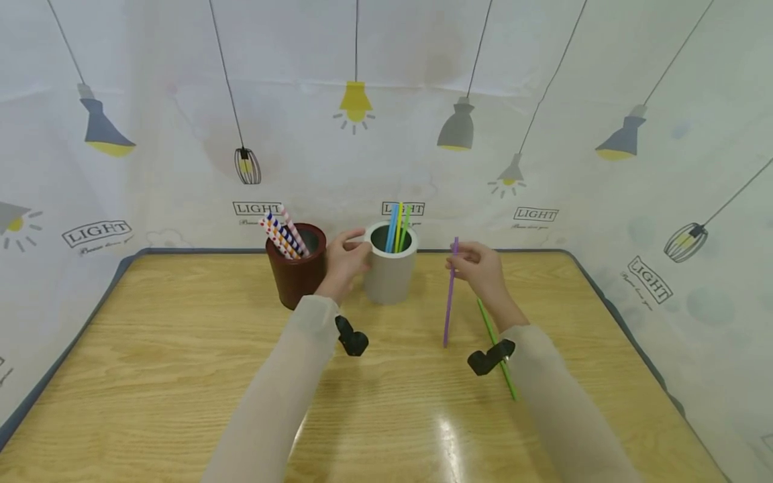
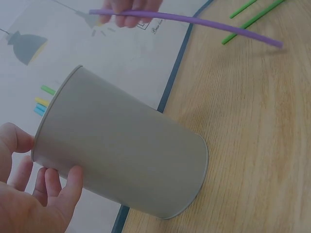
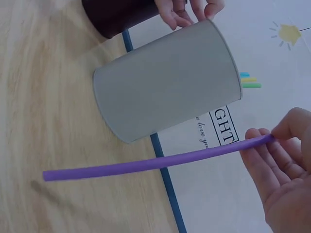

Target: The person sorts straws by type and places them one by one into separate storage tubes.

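My right hand pinches a purple straw near its upper end. The straw hangs tilted, its lower end over the table to the right of a light grey cup. Several blue, yellow and green straws stand in that cup. With its fingertips at the rim and side, my left hand touches the grey cup from the left. Behind that hand is a dark red cup holding patterned straws. A green straw lies on the table, partly hidden under my right forearm.
The wooden table has a dark blue edge along its back and sides. Behind it hangs a pale cloth printed with lamps. A black wrist camera sits on each sleeve. In the left wrist view, two green pieces show on the table.
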Available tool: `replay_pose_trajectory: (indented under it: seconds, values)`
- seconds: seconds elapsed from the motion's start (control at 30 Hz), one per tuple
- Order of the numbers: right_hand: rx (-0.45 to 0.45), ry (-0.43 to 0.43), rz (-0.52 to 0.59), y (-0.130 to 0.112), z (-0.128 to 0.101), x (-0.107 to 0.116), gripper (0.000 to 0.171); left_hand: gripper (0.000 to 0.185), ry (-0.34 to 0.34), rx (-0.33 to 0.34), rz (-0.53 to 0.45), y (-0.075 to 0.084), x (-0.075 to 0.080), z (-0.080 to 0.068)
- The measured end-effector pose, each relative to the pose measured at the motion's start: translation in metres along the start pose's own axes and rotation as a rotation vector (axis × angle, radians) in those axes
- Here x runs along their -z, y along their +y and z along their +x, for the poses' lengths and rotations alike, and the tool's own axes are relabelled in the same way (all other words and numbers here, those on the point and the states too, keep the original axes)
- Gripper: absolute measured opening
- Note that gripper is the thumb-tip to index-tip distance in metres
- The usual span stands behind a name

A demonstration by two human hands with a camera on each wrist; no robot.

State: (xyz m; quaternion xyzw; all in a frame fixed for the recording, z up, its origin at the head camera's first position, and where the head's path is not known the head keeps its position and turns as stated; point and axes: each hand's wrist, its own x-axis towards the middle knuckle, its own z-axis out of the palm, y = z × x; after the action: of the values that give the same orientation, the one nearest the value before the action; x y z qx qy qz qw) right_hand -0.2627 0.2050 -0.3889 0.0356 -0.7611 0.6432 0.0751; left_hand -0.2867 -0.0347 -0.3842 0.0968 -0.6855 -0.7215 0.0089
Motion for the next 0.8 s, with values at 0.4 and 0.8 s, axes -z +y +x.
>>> replay_pose_trajectory:
  seconds: [0.4, 0.8]
  values:
    - [0.104, 0.092, 0.147, -0.03, 0.022, -0.019, 0.029, 0.041, 0.01, 0.015, -0.003, 0.001, 0.0, 0.001]
    - [0.182, 0.173, 0.272, -0.073, 0.047, -0.03, 0.025, 0.041, -0.019, 0.005, -0.01, 0.001, 0.001, 0.001]
